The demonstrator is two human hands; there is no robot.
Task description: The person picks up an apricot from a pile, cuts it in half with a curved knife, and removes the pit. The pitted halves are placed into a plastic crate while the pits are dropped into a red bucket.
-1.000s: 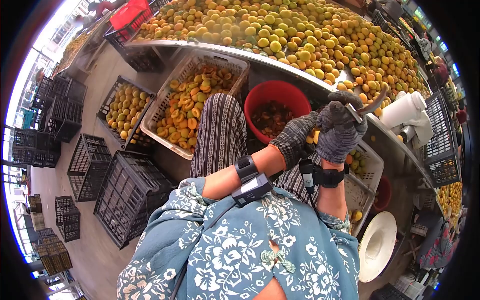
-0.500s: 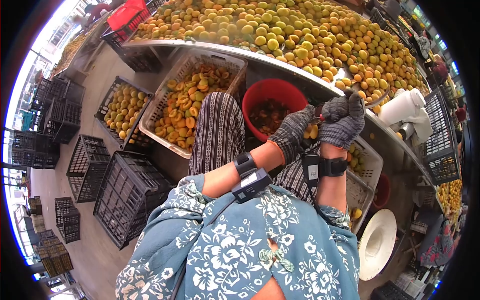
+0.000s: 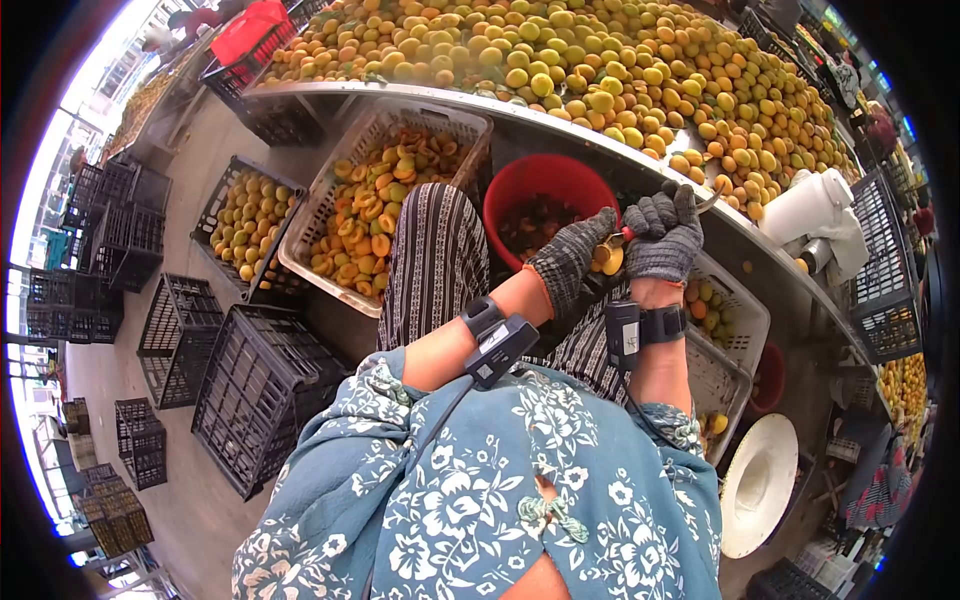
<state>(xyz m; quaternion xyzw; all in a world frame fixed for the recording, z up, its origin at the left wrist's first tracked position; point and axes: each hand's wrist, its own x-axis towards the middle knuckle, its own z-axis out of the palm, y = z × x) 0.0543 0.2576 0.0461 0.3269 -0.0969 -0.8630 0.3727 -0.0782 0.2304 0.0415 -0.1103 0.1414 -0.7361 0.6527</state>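
Both hands wear dark grey knitted gloves. My left hand [image 3: 573, 258] is closed on a cut yellow fruit [image 3: 608, 256], just right of the red bucket [image 3: 550, 180]. My right hand [image 3: 665, 238] is wrapped round a tool with a red handle [image 3: 627, 233], whose tip lies against the fruit; a curved metal piece [image 3: 712, 200] shows beyond the fingers. Dark scraps lie inside the bucket. Halved fruit [image 3: 370, 210] fills the white crate [image 3: 293, 250] to the left.
A metal-edged table [image 3: 470, 97] heaped with yellow fruit [image 3: 600, 60] runs across the front. Black crates [image 3: 262, 385] stand on the left floor. A white jug [image 3: 808, 208] is at the table's right edge, a straw hat [image 3: 760, 485] at the lower right, and a white crate [image 3: 735, 310] beside my right wrist.
Both hands have moved slightly left and closer to the bucket. The cut fruit between them shows more of its yellow flesh, and the curved metal piece has moved left with my right hand.
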